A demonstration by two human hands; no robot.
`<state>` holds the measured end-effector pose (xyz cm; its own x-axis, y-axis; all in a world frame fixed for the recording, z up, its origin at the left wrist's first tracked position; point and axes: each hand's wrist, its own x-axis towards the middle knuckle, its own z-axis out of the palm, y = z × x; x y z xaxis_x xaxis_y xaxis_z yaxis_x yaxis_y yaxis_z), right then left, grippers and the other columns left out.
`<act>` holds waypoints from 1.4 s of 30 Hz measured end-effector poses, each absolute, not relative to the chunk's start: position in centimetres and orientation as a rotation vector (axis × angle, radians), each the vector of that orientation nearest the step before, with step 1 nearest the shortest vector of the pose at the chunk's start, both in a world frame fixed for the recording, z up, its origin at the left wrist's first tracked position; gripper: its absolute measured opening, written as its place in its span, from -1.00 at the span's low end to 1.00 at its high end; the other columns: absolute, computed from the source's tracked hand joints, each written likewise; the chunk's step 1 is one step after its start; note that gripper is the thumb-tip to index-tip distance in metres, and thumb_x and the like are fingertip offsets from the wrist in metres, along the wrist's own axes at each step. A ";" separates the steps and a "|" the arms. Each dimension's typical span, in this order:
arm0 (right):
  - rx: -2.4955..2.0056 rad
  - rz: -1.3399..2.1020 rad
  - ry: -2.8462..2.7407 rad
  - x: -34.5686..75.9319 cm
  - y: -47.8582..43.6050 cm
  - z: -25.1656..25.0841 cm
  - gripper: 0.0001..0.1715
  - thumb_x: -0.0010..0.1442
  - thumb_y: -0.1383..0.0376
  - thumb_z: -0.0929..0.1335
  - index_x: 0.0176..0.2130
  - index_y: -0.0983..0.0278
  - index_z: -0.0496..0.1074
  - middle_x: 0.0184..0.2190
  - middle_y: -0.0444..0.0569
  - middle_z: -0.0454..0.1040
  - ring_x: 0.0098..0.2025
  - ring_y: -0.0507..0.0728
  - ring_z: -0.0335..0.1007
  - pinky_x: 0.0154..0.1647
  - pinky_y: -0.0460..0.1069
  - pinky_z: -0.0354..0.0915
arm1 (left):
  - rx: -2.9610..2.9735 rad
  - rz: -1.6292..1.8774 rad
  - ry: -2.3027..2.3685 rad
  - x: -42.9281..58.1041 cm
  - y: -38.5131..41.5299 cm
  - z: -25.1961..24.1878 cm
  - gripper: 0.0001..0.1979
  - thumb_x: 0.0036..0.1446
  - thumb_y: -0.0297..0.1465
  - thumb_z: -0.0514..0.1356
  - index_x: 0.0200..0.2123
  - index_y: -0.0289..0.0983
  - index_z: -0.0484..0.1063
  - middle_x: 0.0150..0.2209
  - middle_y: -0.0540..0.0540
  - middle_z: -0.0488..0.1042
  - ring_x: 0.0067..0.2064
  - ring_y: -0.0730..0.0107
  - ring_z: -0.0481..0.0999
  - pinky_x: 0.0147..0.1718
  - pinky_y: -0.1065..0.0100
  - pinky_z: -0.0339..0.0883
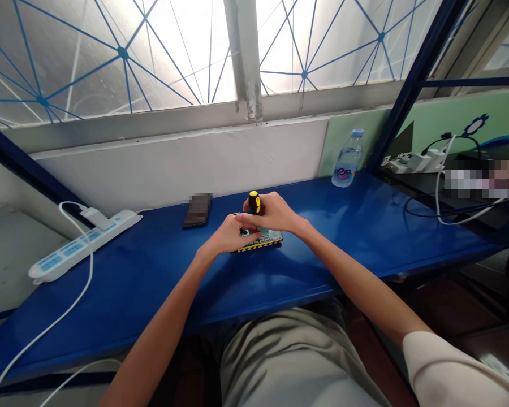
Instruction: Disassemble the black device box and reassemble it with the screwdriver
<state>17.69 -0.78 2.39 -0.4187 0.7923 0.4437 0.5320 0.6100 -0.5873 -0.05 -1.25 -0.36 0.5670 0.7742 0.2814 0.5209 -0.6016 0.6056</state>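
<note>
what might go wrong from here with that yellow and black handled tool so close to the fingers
1. The tool in the right hand could slip and jab the left hand, whose fingers are close beside it.
2. A slip might also scratch the green board beneath; the tool's tip is hidden.
3. The white cable looping past the power strip could perhaps get snagged.

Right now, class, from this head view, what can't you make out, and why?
In the head view:
Tip of the screwdriver: hidden by the left hand and right hand.
Left part of the circuit board: covered by the left hand.
Far end of the phone: blurred by pixelation.
Sleeve: cut off by the picture's edge.
</note>
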 end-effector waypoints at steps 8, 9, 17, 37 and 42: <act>-1.039 0.469 -2.126 17.7 -0.7 2.3 -0.51 0.12 -0.08 0.37 -0.34 0.30 0.51 -0.62 -0.17 0.30 -0.54 -0.03 0.11 -0.47 -0.06 -0.04 | 2.355 0.693 0.996 -0.3 -1.2 -0.1 -0.85 0.08 -0.36 0.25 -0.38 -0.27 0.62 -0.36 -0.09 0.65 -0.26 0.20 0.62 -0.21 0.31 0.46; -1.039 0.469 -2.127 17.7 -0.7 2.3 -0.51 0.12 -0.09 0.36 -0.34 0.29 0.51 -0.62 -0.17 0.30 -0.54 -0.03 0.11 -0.47 -0.05 -0.04 | 2.348 0.692 1.008 -0.3 -1.2 -0.1 -0.85 0.08 -0.35 0.25 -0.38 -0.27 0.63 -0.36 -0.09 0.65 -0.26 0.20 0.62 -0.21 0.31 0.46; -1.032 0.493 -2.126 17.8 -0.7 2.3 -0.52 0.13 -0.08 0.37 -0.34 0.30 0.51 -0.61 -0.17 0.30 -0.54 -0.03 0.12 -0.47 -0.05 -0.02 | 2.317 0.700 1.005 -0.2 -1.1 -0.1 -0.86 0.07 -0.34 0.28 -0.37 -0.24 0.64 -0.33 -0.07 0.66 -0.22 0.17 0.63 -0.18 0.30 0.45; -1.060 0.522 -2.135 17.6 -0.8 2.5 -0.63 0.19 0.04 0.33 -0.34 0.30 0.48 -0.63 -0.15 0.31 -0.53 -0.01 0.15 -0.46 -0.03 -0.04 | 2.033 0.563 1.005 -0.7 -0.9 0.4 -0.75 0.02 -0.19 0.33 -0.35 -0.26 0.65 -0.31 -0.14 0.66 -0.19 0.08 0.63 -0.20 0.23 0.49; -1.054 0.543 -2.105 17.5 -0.9 2.5 -0.70 0.16 0.12 0.33 -0.34 0.30 0.50 -0.62 -0.16 0.35 -0.53 -0.01 0.19 -0.46 -0.05 -0.02 | 1.936 0.711 1.103 -0.2 -3.3 0.7 -0.75 0.03 -0.22 0.33 -0.31 -0.28 0.64 -0.27 -0.14 0.65 -0.15 0.08 0.61 -0.15 0.23 0.48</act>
